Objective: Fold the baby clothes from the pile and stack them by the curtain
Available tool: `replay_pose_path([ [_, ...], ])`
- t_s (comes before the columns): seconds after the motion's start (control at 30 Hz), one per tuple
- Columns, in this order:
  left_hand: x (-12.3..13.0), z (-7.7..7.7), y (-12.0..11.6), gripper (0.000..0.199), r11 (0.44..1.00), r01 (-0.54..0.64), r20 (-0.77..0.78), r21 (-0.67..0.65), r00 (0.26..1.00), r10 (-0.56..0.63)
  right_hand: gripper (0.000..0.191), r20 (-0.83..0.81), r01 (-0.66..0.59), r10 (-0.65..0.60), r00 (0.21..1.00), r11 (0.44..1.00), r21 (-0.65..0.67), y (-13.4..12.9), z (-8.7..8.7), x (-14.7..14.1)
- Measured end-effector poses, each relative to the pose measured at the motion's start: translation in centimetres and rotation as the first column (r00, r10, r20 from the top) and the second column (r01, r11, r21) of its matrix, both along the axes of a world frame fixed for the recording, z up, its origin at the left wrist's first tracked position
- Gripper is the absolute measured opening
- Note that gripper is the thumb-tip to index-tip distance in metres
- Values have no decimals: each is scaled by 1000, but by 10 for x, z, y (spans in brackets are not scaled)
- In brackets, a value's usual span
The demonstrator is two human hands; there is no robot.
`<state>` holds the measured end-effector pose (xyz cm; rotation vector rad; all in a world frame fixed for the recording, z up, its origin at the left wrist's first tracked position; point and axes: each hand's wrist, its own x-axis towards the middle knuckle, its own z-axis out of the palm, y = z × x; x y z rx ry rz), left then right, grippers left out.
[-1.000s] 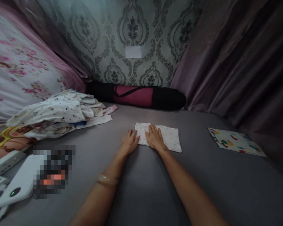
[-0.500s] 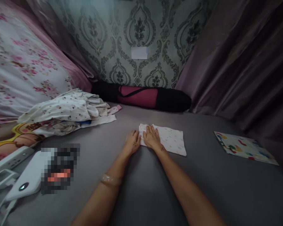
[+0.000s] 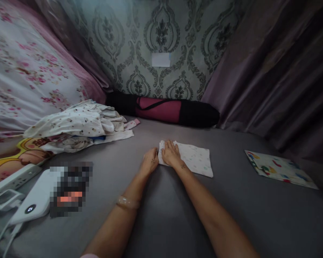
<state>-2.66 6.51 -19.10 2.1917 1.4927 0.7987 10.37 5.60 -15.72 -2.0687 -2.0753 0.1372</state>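
Observation:
A folded white cloth (image 3: 196, 157) with small pale prints lies flat on the grey bed sheet (image 3: 167, 215). My right hand (image 3: 171, 154) rests palm down on its left part, fingers stretched out. Against the cloth's left edge is my left hand (image 3: 150, 160), its fingers curled and closed at the edge; the fingertips are mostly hidden. A clear bangle (image 3: 127, 201) circles my left forearm.
A heap of clothes (image 3: 80, 120) lies at left, near a power strip (image 3: 18, 177), a white power bank (image 3: 33, 199) and a blurred-out item (image 3: 70, 190). A folded patterned cloth (image 3: 280, 169) lies at right. A black and maroon long bag (image 3: 161, 110) lies along the wall.
My left hand's fingers have curled in at the cloth's left edge. My right hand has shifted slightly left and stays flat on the cloth. The view has moved a little.

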Motion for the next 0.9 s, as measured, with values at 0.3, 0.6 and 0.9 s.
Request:
replay_pose_path([
  [0.3,1,13,1,36,987,-110,132,-118,983,125,56,-16,-80,81,997,996,44,-4,-18,-26],
  [0.6,8,11,3,36,998,-49,146,39,988,43,53,-244,-57,81,966,993,104,-6,-10,2],
  [0.9,58,12,22,37,955,282,-227,86,939,-257,58,-102,146,-139,985,988,56,-34,-12,51],
])
